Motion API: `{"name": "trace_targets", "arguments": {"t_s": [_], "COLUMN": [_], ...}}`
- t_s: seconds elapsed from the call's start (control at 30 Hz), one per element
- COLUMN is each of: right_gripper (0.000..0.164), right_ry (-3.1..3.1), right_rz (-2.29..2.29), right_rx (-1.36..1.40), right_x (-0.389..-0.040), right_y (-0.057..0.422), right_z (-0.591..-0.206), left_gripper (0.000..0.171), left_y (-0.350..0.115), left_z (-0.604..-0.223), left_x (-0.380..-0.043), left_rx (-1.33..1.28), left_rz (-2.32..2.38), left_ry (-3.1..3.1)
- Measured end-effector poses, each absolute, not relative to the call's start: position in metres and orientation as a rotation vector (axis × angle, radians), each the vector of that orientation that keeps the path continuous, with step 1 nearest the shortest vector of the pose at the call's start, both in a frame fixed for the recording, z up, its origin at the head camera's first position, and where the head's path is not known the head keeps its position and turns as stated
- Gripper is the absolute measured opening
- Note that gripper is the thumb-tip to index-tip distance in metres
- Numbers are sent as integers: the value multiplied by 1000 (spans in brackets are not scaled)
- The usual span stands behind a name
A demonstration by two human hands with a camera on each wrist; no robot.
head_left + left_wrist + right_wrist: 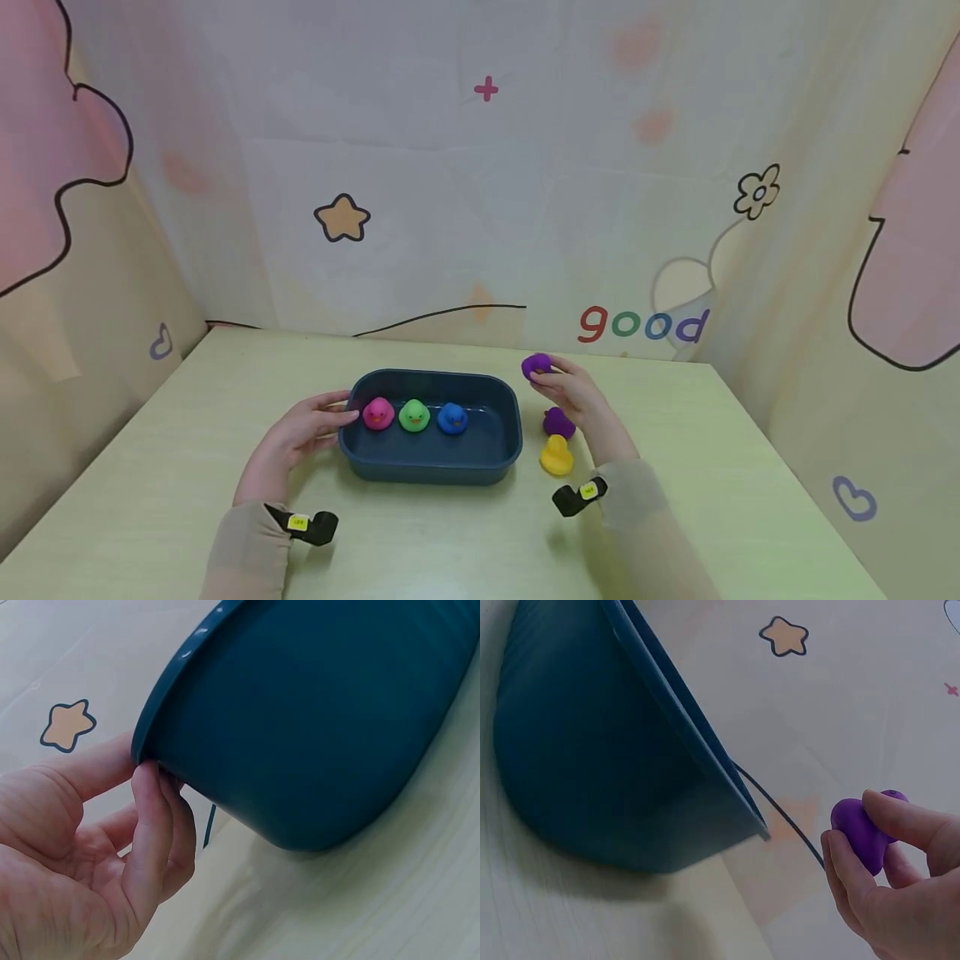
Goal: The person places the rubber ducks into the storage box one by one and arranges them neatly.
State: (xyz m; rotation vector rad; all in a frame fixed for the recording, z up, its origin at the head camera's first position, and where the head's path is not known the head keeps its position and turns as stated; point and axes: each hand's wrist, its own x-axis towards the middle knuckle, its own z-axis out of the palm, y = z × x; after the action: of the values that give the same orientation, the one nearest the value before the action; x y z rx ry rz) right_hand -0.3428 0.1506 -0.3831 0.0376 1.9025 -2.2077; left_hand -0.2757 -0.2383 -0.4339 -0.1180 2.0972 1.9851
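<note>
A pale table [442, 546] was backed by printed cloth [450, 208]. A smooth purple duck [535, 366] was pinched aloft by the right hand [573, 396] beside a blue bin [431, 473], itself gripped by the left hand [309, 423].

Left grip [303, 423] and raised right grip [574, 392], both pinched

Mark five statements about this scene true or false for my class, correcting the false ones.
1. The right hand holds a small purple toy duck. True.
2. The left hand grips the rim of a dark blue, rounded plastic bin. True.
3. Four ducks sit in the bin. False: three do, a pink toy duck, a light green toy duck and a blue toy duck.
4. The green one is between the other two. True.
5. The yellow toy duck is inside the bin. False: it is on the pale table.
</note>
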Motion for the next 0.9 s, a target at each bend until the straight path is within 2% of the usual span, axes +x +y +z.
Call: {"name": "trace_targets", "arguments": {"t_s": [0.4,0.9], "right_gripper": [54,47], "right_ry": [1851,1894], "right_rz": [-2156,-1968], "right_rx": [-104,-196], "right_x": [-334,-305], "right_y": [55,-22], "right_z": [-377,-393], "left_gripper": [68,68], "left_y": [-239,-239], "left_z": [-434,-437], "left_x": [-274,-277], "left_rx": [-120,-120], "left_rz": [1990,1984], "left_ry": [2103,2100]}}
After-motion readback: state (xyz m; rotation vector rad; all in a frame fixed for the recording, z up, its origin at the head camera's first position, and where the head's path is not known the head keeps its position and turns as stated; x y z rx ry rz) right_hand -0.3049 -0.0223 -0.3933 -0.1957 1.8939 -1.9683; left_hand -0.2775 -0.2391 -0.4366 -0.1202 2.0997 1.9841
